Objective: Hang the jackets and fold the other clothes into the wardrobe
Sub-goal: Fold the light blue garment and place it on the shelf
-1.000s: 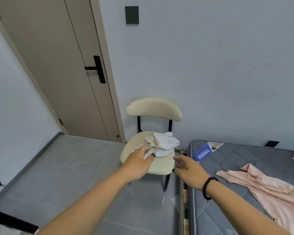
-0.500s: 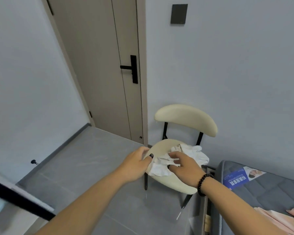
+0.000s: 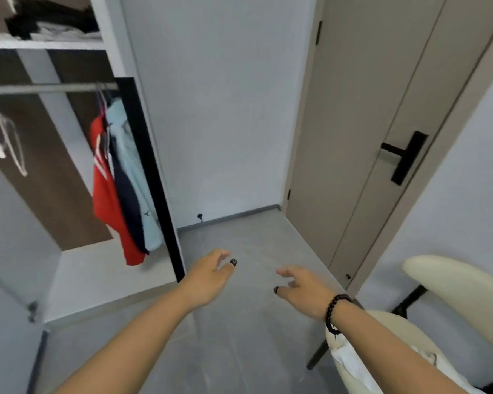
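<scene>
Hands both empty, over the floor in front of the wardrobe. Left hand nearest it, fingers loosely spread; right hand w/ bead bracelet, fingers relaxed, holding nothing. White cloth on chair seat, well right of wardrobe, under right forearm. Inside wardrobe: red, navy, lt-blue jackets on rail, folded clothes on shelf above. Door beyond chair.
</scene>
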{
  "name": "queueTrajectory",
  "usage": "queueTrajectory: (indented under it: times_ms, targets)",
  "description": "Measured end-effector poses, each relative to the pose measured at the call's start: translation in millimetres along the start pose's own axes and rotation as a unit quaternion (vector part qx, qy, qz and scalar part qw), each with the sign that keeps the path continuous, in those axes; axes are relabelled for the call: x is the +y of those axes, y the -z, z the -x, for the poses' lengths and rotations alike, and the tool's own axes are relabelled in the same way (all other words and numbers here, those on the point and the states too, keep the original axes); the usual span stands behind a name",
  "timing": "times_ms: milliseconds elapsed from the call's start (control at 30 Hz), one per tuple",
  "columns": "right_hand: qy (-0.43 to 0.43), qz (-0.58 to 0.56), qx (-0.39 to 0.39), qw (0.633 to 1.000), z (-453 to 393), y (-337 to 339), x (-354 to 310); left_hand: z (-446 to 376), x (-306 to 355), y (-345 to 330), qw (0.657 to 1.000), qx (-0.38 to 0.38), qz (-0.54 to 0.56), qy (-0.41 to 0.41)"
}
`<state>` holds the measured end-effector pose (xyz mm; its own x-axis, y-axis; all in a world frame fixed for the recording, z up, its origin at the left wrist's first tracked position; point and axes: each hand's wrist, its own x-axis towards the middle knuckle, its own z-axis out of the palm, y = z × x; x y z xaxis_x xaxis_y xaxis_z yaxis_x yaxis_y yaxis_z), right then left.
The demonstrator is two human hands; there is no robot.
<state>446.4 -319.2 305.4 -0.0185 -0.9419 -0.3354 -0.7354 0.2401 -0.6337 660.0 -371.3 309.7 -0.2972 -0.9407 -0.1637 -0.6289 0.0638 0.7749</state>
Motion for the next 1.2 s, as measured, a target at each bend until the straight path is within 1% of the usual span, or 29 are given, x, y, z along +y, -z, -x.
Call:
queueTrajectory:
  times_ms: [100, 200, 333, 467, 633, 767, 1000, 1200]
  targets:
    - [0.072, 0.037, -0.076, 0.994, -17, -27, -37, 31, -32, 28, 0.993, 0.084, 0.052, 0.071]
    - [0.135, 0.058, -0.139, 0.979, -22, -65, -76, 70, -65, 52, 0.974, 0.165, 0.094, 0.123]
    - [0.213, 0.122, -0.222, 0.944, -21, -124, -136, 135, -113, 85, 0.943, 0.240, 0.134, 0.188]
    - [0.286, 0.161, -0.266, 0.906, -15, -186, -213, 202, -165, 123, 0.904, 0.322, 0.152, 0.236]
    - [0.348, 0.187, -0.329, 0.858, 7, -279, -310, 285, -233, 164, 0.846, 0.392, 0.182, 0.313]
    - [0.383, 0.196, -0.373, 0.822, 33, -358, -372, 349, -283, 195, 0.806, 0.432, 0.202, 0.351]
    - [0.418, 0.188, -0.446, 0.769, 88, -485, -455, 454, -351, 240, 0.741, 0.500, 0.205, 0.399]
    - [0.462, 0.217, -0.501, 0.699, 141, -572, -505, 532, -388, 246, 0.671, 0.547, 0.232, 0.443]
